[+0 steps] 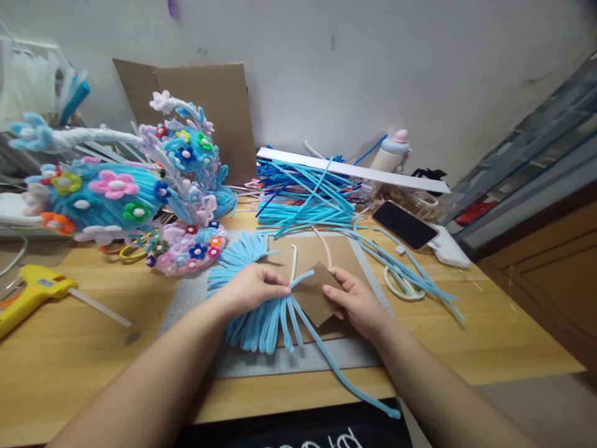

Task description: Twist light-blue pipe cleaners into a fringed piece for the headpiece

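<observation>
My left hand pinches light blue pipe cleaners where they gather at the side of a looped, fringe-like bundle. One long blue strand trails from there down to the right, past the table's front edge. In my right hand is a small piece of brown cardboard, gripped at its right edge, with its left corner close to my left fingertips. A short blue end lies over the cardboard's upper left. Beneath both hands is a larger brown cardboard sheet on a grey mat.
Flower-covered blue pipe-cleaner pieces stand at the left, near a yellow glue gun. Loose blue pipe cleaners are piled at the back. A phone, a bottle and more blue strands are at the right.
</observation>
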Tool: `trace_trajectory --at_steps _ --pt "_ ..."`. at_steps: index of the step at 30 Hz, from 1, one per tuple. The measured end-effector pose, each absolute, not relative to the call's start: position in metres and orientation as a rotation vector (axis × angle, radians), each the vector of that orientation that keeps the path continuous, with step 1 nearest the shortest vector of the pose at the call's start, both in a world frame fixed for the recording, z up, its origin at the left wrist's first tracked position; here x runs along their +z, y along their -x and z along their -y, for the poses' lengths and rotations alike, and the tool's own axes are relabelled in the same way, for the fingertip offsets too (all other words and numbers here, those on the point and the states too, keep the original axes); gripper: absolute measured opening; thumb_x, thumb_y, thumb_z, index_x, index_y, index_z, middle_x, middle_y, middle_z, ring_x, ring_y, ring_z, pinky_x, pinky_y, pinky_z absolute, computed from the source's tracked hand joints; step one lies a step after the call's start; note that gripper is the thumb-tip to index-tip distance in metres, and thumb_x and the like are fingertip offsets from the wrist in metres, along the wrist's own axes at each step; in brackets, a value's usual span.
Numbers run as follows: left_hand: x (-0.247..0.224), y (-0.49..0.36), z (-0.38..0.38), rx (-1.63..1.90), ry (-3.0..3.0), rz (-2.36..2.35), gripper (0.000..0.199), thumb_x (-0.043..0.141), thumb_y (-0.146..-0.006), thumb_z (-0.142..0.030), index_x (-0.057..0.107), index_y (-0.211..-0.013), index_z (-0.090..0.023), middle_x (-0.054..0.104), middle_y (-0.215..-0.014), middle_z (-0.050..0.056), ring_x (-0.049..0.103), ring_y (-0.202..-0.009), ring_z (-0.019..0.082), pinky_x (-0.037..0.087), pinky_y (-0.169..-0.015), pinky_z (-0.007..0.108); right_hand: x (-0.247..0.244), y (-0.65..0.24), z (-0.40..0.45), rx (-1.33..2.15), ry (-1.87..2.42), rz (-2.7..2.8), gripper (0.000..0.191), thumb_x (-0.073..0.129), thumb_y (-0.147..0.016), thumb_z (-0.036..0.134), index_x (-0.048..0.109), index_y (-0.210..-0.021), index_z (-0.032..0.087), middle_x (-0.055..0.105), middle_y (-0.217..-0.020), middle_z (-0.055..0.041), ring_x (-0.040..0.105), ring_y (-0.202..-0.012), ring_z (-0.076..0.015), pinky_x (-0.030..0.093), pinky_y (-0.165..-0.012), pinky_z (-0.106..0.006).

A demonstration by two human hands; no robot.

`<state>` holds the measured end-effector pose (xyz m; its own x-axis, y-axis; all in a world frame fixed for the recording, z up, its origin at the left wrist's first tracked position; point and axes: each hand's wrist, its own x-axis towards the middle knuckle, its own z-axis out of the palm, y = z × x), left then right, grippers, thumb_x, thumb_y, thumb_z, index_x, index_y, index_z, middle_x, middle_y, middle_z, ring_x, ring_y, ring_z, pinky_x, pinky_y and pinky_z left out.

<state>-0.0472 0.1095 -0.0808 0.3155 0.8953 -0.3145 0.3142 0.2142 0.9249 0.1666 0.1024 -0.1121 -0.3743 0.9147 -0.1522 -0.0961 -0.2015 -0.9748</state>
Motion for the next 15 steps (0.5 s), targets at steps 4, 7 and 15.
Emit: trace_trajectory --at_steps 4,7,15 --pt "-0.080 0.045 -0.108 0.613 -1.340 -1.234 0.022 0.067 -0.059 -0.033 0.069 -0.067 -0.013 0.066 -0.062 0.002 0.055 -0.056 0.013 0.040 -0.055 0.023 -0.112 -0.167 -0.103 1.720 1.034 1.176 0.032 0.065 -0.070 0.031 0.058 -0.099 0.020 0.062 -0.078 -0.0003 0.053 -0.054 -0.0087 0.040 -0.043 -0.017" --pt "-0.078 0.044 -0.107 0.639 -1.342 -1.234 0.023 0.067 -0.060 -0.034 0.068 -0.069 -0.013 0.065 -0.063 0.002 0.054 -0.057 0.012 0.040 -0.055 0.022 -0.112 -0.168 -0.106 1.819 0.937 0.983 0.030 0.068 -0.067 0.025 0.060 -0.096 0.020 0.066 -0.083 -0.0023 0.062 -0.073 -0.0155 0.049 -0.065 -0.026" --pt "-0.078 0.045 -0.106 0.568 -1.380 -1.232 0.028 0.065 -0.063 -0.036 0.070 -0.078 -0.013 0.067 -0.069 0.002 0.054 -0.059 0.012 0.039 -0.057 0.022 -0.110 -0.179 -0.117 1.689 1.013 0.959 0.024 0.065 -0.068 0.024 0.064 -0.091 0.017 0.069 -0.083 -0.0038 0.063 -0.075 -0.0194 0.049 -0.071 -0.032"
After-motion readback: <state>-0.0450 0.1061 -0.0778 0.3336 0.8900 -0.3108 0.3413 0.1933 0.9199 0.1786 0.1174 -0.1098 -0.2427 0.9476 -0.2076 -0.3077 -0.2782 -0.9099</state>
